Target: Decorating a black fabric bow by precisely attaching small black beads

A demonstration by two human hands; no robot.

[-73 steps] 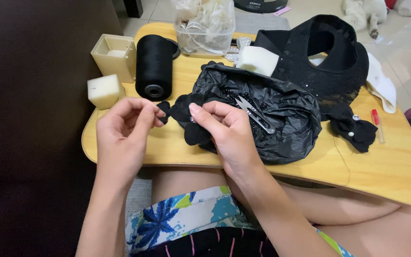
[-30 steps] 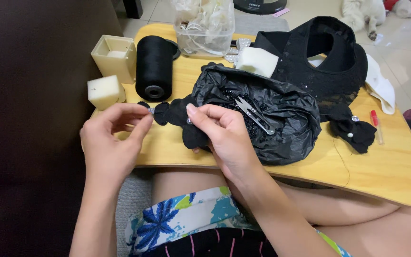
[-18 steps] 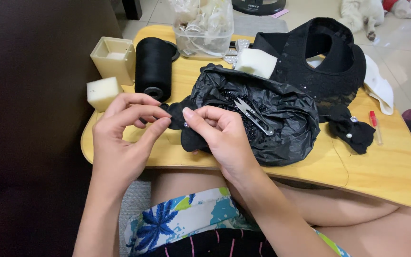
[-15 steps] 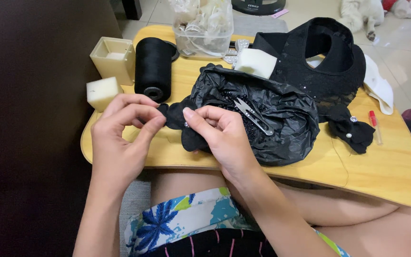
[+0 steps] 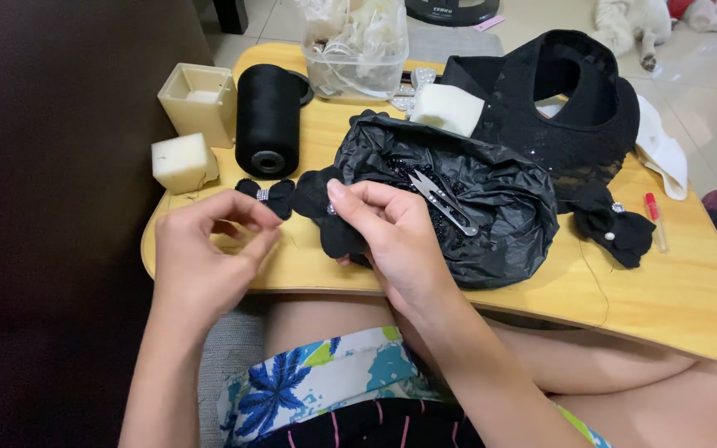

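Note:
My right hand (image 5: 392, 241) pinches a black fabric flower piece (image 5: 325, 207) with a small bead at its centre, just over the near edge of the wooden lap table (image 5: 674, 307). My left hand (image 5: 205, 257) hovers to its left with thumb and fingers pinched together, apparently on a needle or thread too thin to make out. A small black bow with a sparkly centre (image 5: 264, 194) lies on the table between the hands and a black thread cone (image 5: 267, 120).
A black plastic bag (image 5: 491, 199) holds beads and metal thread snips (image 5: 443, 202). Behind are a black lace garment (image 5: 558, 108), a white foam block (image 5: 456, 108), a clear tub (image 5: 357, 50), a cream box (image 5: 197, 99), another foam cube (image 5: 180, 162), and a second black bow (image 5: 612, 228).
My left hand has drawn back down and left, away from the flower piece. The small black bow now shows on the table. My right hand has stayed holding the flower.

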